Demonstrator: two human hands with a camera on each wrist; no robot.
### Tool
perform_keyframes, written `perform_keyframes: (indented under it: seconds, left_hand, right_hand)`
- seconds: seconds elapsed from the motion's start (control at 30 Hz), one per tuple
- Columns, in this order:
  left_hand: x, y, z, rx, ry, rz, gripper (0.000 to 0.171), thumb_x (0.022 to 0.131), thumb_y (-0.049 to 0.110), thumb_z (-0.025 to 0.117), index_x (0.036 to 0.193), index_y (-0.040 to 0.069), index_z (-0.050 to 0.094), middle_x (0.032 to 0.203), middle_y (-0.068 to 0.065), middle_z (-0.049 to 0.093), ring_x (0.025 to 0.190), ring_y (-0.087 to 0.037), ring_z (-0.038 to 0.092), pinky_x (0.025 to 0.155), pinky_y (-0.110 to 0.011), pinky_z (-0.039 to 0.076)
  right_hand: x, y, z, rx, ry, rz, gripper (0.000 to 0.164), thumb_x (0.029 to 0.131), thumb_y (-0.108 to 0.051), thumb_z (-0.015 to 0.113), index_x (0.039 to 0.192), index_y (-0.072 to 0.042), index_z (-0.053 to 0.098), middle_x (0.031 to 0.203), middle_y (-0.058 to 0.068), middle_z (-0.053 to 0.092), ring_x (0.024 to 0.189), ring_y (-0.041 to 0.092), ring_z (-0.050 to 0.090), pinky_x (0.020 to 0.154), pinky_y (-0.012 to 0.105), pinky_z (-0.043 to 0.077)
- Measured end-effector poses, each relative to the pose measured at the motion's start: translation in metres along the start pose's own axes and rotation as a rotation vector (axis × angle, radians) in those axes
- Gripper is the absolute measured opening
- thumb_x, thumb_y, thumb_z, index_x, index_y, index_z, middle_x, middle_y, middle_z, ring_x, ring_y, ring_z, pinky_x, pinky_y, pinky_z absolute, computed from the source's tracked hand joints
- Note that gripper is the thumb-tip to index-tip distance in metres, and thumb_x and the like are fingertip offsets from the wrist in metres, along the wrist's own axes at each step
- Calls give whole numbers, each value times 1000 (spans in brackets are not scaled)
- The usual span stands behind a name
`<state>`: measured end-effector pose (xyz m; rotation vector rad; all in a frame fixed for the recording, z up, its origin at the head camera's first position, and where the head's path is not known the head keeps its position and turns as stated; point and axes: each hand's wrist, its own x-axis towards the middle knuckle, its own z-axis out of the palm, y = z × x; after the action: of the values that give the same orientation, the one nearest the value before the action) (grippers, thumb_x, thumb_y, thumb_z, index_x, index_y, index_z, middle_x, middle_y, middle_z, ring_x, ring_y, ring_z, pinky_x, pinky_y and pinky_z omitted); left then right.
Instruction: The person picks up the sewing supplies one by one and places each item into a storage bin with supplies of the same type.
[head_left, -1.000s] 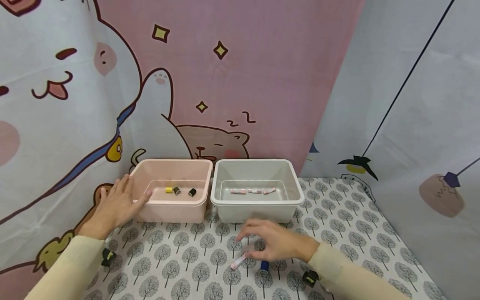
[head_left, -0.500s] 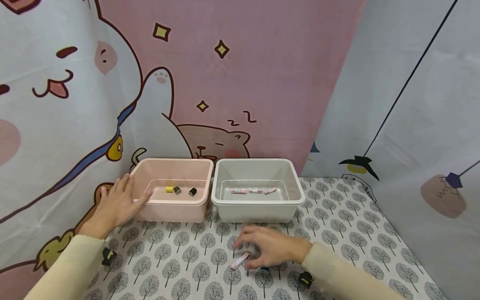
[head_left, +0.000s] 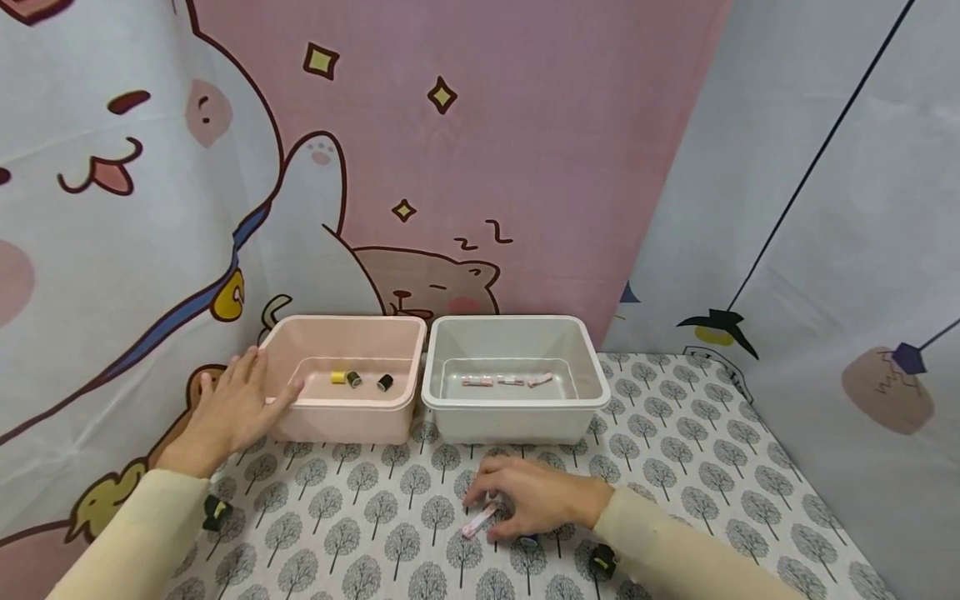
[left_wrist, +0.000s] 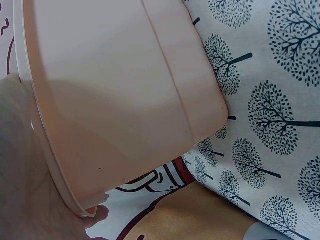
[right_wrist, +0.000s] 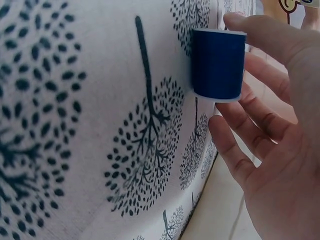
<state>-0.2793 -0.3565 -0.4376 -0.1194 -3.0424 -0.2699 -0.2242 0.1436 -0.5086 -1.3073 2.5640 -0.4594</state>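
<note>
My left hand [head_left: 228, 412] rests on the left front corner of a pink plastic bin [head_left: 337, 425], fingers fairly straight along the rim. Over the tree-print cloth, my right hand [head_left: 536, 496] is spread with its thumb and fingertips around a small pink-and-white stick [head_left: 480, 521], a gap still showing. A blue thread spool [right_wrist: 218, 65] stands on the cloth under that palm; in the head view the hand mostly hides it. Inside the pink bin lie a yellow thread spool [head_left: 339, 377] and dark ones [head_left: 385, 382].
A white bin [head_left: 517, 425] stands right of the pink one, with several small pink sticks [head_left: 510, 381] on its floor. A printed curtain [head_left: 555, 167] hangs right behind both bins. Tree-print cloth [head_left: 720, 467] covers the table.
My right hand has moved slightly left and toward me, lowering over the blue spool and around the pink stick. The left hand stays on the pink bin's corner.
</note>
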Motion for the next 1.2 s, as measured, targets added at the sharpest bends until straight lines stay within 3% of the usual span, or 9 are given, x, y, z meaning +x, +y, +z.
perform_keyframes:
  seconds: [0.2,0.43,0.63,1.2]
  left_hand:
    - [-1,1,-1,-6,1,2,114,117,79,31,180,-15,14,188,-44,10,171,-75,14,131,-98,5]
    - [0,0,-1,6,-4,2,113,118,77,32,179,-16,14,187,-45,10,170,-75,15,131,-98,6]
    - [1,-1,-1,8,-5,6,112,118,77,32,179,-16,14,187,-45,10,170,-75,15,131,-98,6]
    - [0,-1,0,6,-5,3,116,116,81,28,180,-15,13,188,-45,10,171,-74,14,132,-97,5]
  right_hand:
    - [2,1,1,10,-1,-14,48,97,-44,96,142,-37,80,134,-21,71,119,-4,67,109,25,61]
    - [5,4,4,46,24,-69,28,100,-32,94,127,-33,87,116,-19,73,100,-8,64,95,15,58]
    - [7,4,4,113,7,-90,17,103,-22,91,118,-28,89,110,-16,77,92,-11,64,85,10,58]
    - [6,2,1,132,-4,-64,16,103,-22,90,118,-28,89,108,-19,76,93,-12,63,88,12,58]
